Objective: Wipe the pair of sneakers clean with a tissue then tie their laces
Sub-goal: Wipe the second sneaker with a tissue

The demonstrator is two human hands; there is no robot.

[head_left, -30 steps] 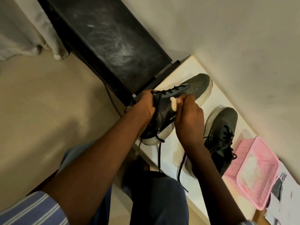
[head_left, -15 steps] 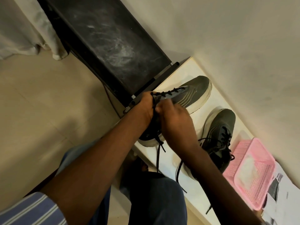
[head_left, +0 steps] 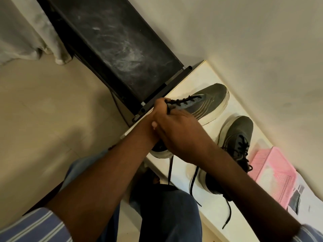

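Note:
A dark grey sneaker (head_left: 209,102) with a white sole lies tilted on the white table (head_left: 204,75). My left hand (head_left: 160,109) grips it at the tongue and top laces. My right hand (head_left: 176,133) is curled over the shoe's side near the heel. The tissue it held a moment ago is hidden beneath it. Loose black laces (head_left: 170,170) hang off the table's edge. The second sneaker (head_left: 237,137) stands to the right, untied, partly behind my right forearm.
A pink mesh basket (head_left: 276,175) with something white inside sits at the right, with papers (head_left: 305,198) beside it. A dusty black panel (head_left: 113,49) leans left of the table. The wall runs close behind the shoes. My knees are below the table edge.
My right hand has slid from the sneaker's laces down toward the heel side, covering the tissue that showed earlier. The left hand keeps its grip on the shoe.

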